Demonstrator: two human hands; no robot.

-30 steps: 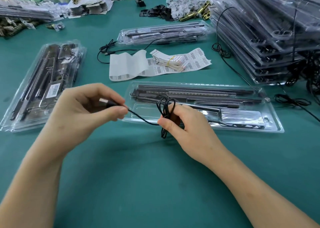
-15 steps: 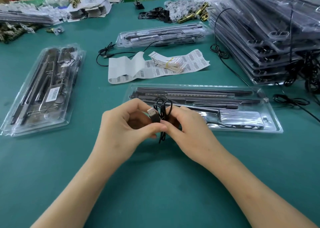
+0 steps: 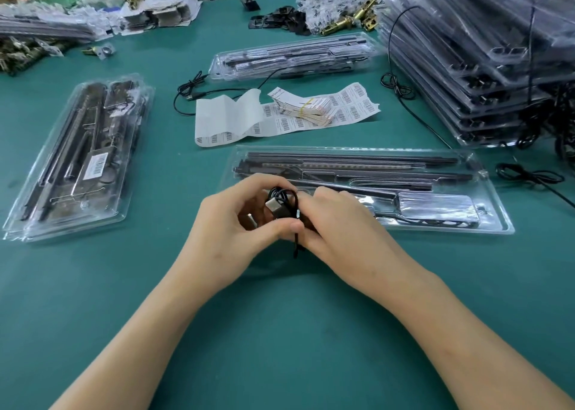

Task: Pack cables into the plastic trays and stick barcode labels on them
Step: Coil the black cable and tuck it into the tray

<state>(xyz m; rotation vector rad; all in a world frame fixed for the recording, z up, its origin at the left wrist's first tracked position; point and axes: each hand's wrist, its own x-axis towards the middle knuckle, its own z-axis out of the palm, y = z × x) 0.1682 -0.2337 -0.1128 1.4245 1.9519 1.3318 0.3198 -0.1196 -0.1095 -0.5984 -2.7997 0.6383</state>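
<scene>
Across the green table [image 3: 280,331] lie clear plastic packs. At the far right corner sits a big stack of trays [image 3: 482,67], shiny and bumpy. Near the middle lies one open tray [image 3: 497,222], long and see-through, with thin dark rods [image 3: 357,160] inside. Behind it, toward the far edge, is a white sheet of labels [image 3: 351,110], flat paper with black stripes. Both hands meet at the tray's near left end. The left hand [image 3: 230,235] pinches the cable [image 3: 284,193] between thumb and fingers. The right hand [image 3: 339,222] curls its fingers round the same little bundle. The cable is black, thin, light and floppy. I think the loops will spring open unless they are squeezed together. Its plug [image 3: 273,205] is hard, square and silver, a good spot to grip.
</scene>
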